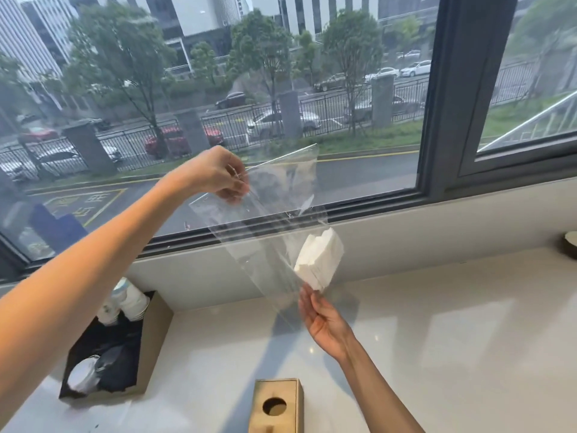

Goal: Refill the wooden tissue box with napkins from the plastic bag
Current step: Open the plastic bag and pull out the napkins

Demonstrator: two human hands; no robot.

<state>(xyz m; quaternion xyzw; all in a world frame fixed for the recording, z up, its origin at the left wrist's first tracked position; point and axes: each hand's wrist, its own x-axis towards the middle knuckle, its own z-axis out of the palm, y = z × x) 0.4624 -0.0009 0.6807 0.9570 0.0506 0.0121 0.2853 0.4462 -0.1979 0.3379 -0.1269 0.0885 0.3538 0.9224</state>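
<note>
A clear plastic bag (pixel 268 226) hangs in the air before the window. My left hand (pixel 220 175) pinches its upper end, raised high. A stack of white napkins (pixel 320 259) sits at the bag's lower end. My right hand (pixel 323 321) is just beneath the stack, palm up, fingertips at the napkins' lower corner; the fingers look straight. The wooden tissue box (pixel 278 406) stands on the counter at the bottom middle, with a round hole in its top.
A white counter (pixel 452 339) runs under the dark window frame (pixel 437 182). At the left stands an open cardboard box (pixel 153 335) with paper cups and dark items. A round wooden item (pixel 569 243) sits at the far right edge.
</note>
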